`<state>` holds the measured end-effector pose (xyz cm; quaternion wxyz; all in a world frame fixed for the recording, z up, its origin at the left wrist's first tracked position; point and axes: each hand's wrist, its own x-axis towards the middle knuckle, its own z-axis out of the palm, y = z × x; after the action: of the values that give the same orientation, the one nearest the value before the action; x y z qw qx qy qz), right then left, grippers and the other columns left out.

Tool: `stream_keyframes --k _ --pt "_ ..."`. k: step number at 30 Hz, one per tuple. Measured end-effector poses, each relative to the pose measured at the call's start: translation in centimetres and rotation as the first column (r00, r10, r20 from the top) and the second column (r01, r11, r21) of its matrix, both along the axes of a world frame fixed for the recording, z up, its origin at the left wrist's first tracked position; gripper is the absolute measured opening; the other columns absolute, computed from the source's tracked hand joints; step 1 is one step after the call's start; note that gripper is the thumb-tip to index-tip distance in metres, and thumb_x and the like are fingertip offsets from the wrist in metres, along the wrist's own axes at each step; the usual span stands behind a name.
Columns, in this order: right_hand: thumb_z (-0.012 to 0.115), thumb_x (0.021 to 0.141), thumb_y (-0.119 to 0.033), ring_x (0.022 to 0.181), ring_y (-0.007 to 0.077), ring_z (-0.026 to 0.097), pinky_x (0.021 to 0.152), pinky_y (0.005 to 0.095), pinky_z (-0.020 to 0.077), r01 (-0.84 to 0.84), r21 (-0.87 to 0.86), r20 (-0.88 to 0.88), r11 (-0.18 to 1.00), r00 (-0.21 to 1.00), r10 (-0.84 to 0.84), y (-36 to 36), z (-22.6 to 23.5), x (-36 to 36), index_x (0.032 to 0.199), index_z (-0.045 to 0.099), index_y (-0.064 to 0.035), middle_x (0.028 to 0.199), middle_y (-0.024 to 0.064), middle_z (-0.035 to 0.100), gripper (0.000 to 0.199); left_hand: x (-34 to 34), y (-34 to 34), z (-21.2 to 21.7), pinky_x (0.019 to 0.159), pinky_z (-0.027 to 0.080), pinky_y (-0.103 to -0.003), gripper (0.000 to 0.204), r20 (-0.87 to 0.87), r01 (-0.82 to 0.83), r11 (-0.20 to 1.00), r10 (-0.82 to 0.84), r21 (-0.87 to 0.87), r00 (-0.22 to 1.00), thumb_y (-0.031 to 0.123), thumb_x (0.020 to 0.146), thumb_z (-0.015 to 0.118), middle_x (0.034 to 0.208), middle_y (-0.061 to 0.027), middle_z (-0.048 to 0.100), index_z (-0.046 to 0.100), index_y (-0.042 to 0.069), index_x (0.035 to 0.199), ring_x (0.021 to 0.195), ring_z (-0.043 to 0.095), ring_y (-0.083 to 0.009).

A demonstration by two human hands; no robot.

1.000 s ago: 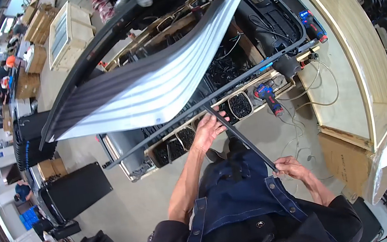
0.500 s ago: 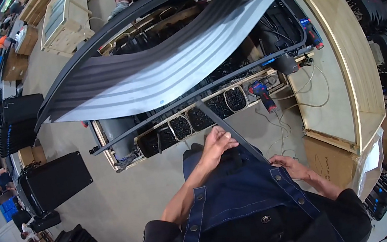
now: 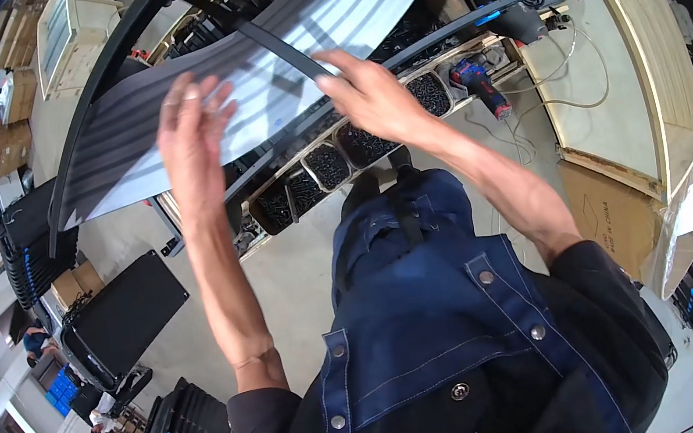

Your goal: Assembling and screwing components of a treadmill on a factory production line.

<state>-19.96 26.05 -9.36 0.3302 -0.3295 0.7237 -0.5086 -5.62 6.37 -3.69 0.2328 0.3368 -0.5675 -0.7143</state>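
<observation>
I am seeing my left hand [image 3: 192,136], lifted from waist height, now spreading open-fingered against the large grey ribbed flexible panel [image 3: 255,70], gripping nothing. My right hand [image 3: 369,94], also raised, is pinching the thin black metal bar [image 3: 273,39] lying across that panel.

hands [image 3: 278,106] raised at ribbed panel [image 3: 172,108], black bar [image 3: 269,41]

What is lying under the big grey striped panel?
Under the grey striped panel stands a wooden tray with compartments of small dark screws. The panel and both hands cover whatever lies farther back.
</observation>
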Motion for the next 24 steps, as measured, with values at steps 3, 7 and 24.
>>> stream_keyframes --k 3,7,24 --pt "0.052 0.101 -0.025 0.068 0.0191 0.06 0.069 0.0385 0.0493 0.113 -0.045 -0.042 0.993 0.993 -0.115 -5.7 -1.6 0.5 0.148 0.045 -0.0037 0.078 0.0123 0.063 0.052 3.3 -4.1 1.8 0.103 0.052 -0.047 0.07 -0.129 -0.027 1.0 0.028 0.005 0.991 0.042 0.099 0.063 0.134 -0.0268 0.056 0.038 -0.007 0.142 0.122 0.061 -0.0353" --pt "0.052 0.101 -0.023 0.11 0.0322 0.068 0.095 0.0431 0.051 0.173 -0.059 -0.203 0.983 0.962 -0.181 -10.6 -5.6 1.4 0.148 0.047 -0.0065 0.123 0.0236 0.067 0.05 5.8 -9.8 4.3 0.108 0.046 -0.056 0.08 -0.346 -0.107 0.97 0.18 0.219 0.921 0.055 0.097 0.059 0.14 -0.0349 0.047 0.038 -0.008 0.14 0.13 0.05 -0.0487" --pt "0.053 0.103 -0.02 0.081 0.0138 0.067 0.075 0.0291 0.0506 -0.076 0.023 0.2 0.997 0.977 0.07 -11.5 -5.3 1.6 0.158 0.026 -0.0107 0.078 0.0062 0.07 0.062 6.3 -11.0 5.2 0.09 0.062 -0.046 0.037 -0.378 -0.025 0.898 0.21 0.44 0.902 0.018 0.099 0.054 0.119 -0.0273 0.063 0.053 -0.009 0.124 0.107 0.067 -0.0396"
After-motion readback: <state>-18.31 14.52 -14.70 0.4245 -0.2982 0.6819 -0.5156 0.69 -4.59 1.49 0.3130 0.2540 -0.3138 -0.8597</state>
